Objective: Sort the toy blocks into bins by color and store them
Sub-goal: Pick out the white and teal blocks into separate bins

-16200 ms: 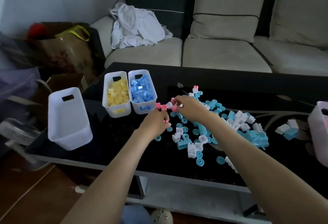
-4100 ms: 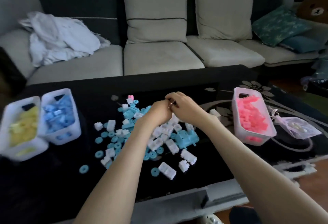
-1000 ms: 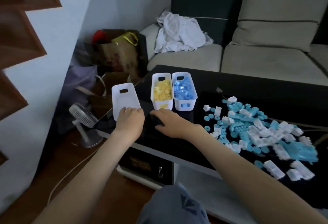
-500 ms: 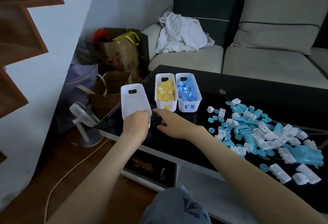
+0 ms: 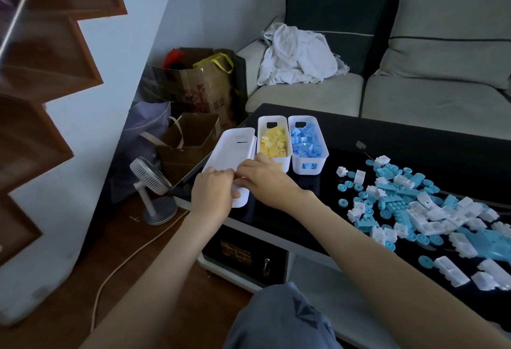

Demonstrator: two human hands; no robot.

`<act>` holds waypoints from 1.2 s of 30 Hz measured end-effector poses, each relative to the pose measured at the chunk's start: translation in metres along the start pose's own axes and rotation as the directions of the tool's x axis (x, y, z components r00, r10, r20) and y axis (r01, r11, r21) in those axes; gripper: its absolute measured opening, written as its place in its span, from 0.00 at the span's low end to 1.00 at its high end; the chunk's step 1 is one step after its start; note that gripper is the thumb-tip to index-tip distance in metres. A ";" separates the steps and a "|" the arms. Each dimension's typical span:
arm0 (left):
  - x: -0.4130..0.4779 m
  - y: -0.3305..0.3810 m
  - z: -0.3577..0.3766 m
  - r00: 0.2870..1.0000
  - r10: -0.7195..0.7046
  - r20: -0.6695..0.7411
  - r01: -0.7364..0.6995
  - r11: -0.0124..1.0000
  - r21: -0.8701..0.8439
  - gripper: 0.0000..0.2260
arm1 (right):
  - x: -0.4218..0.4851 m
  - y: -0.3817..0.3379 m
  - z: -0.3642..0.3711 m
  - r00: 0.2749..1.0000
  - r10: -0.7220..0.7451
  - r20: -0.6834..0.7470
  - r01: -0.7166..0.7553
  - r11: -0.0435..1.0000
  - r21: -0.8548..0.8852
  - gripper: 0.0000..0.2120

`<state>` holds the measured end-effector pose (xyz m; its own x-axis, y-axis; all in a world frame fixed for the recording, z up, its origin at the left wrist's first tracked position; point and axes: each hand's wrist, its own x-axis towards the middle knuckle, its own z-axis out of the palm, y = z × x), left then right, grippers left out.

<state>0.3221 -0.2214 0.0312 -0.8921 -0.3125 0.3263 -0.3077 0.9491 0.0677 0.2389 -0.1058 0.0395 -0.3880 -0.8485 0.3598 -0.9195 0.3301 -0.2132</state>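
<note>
An empty white bin [image 5: 233, 149] sits at the left edge of the black table [image 5: 387, 138], touching the bin of yellow blocks [image 5: 273, 142]. A bin of blue blocks [image 5: 307, 144] stands right of that. My left hand [image 5: 213, 196] grips the empty bin's near end. My right hand [image 5: 265, 181] holds the near rim beside it. A loose pile of white and light-blue blocks [image 5: 414, 207] is spread over the table's right side.
A small standing fan [image 5: 150, 182] with a cable is on the floor left of the table. Paper bags [image 5: 190, 138] stand behind it. A grey sofa [image 5: 414, 91] with a white cloth [image 5: 296, 58] lies beyond. My knee [image 5: 279, 318] is below.
The empty white bin has slid right, up against the yellow bin. My right hand has come off the table onto the bin's near rim beside my left hand.
</note>
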 end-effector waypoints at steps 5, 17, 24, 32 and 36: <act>-0.008 -0.004 -0.006 0.998 -0.027 -0.054 0.028 0.999 0.020 0.08 | 0.003 -0.015 -0.006 0.999 0.021 0.042 -0.030 0.974 0.224 0.08; -0.004 0.013 -0.023 0.929 0.097 -0.358 -0.135 0.987 -0.084 0.19 | -0.011 -0.015 -0.028 0.972 0.072 -0.223 -0.013 0.967 0.255 0.04; -0.001 0.075 -0.033 0.884 0.093 -0.459 -0.230 0.940 -0.251 0.26 | -0.036 0.019 -0.071 0.913 0.075 -0.400 -0.034 0.993 0.109 0.03; 0.026 0.192 -0.016 0.901 0.266 -0.344 -0.407 0.793 -0.453 0.15 | -0.137 0.099 -0.115 0.828 0.339 -0.448 -0.321 0.940 0.118 0.04; 0.027 0.267 -0.005 0.874 0.416 -0.251 -0.480 0.657 -0.581 0.17 | -0.213 0.138 -0.141 0.753 0.498 -0.429 -0.499 0.858 0.119 0.06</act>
<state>0.2179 0.0241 0.0626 -0.8248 0.1320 0.5498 0.4179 0.7972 0.4357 0.1860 0.1792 0.0614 -0.7771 -0.2974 0.5546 -0.5879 0.6576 -0.4711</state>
